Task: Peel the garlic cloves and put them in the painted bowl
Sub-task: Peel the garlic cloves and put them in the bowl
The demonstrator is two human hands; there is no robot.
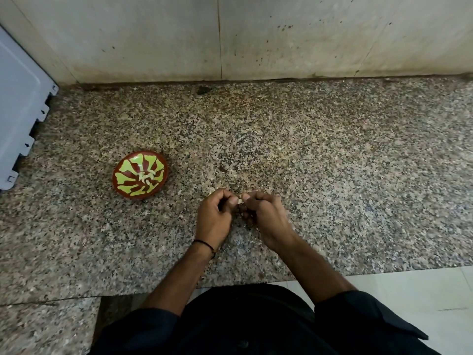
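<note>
A small pale garlic clove (pixel 240 200) is pinched between the fingertips of both hands, just above the granite counter. My left hand (pixel 214 219) has its fingers curled and holds the clove from the left. My right hand (pixel 266 216) pinches it from the right with curled fingers. The painted bowl (pixel 120 184), red-brown with a yellow-green pattern, sits on the counter to the left of my hands. Several peeled cloves (pixel 146 177) lie in its middle.
The speckled granite counter (pixel 332 162) runs back to a stained tiled wall (pixel 281 37). A grey panel with a stepped edge (pixel 20 108) leans at the far left. A dark bit (pixel 223 169) lies on the counter beyond my hands. White floor tiles (pixel 422 301) show at lower right.
</note>
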